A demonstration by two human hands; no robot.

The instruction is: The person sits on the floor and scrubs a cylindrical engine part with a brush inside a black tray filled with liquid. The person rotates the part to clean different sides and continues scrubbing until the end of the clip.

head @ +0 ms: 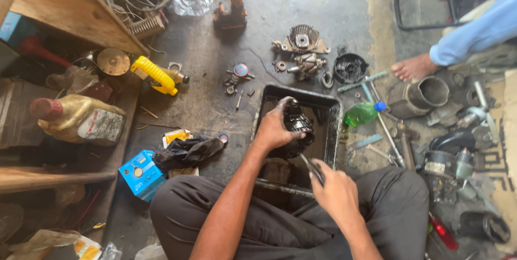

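Rotor over tray, bottle right — box far left

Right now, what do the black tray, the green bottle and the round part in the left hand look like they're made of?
Black tray: probably sheet metal or hard plastic, dark and grimy, with a thin, worn, glinting rim. Green bottle: clear tinted plastic with a blue cap; light passes through it. Round part gripped by the left hand: metal, seemingly ribbed and oily black. The right hand holds a thin tool, likely steel.

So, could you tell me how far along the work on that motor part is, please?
Done: housing pieces lie stripped on the floor. In hand: the left hand holds the dark ribbed motor core over the black tray; the right hand works it with a thin tool. Left: nothing reassembled.
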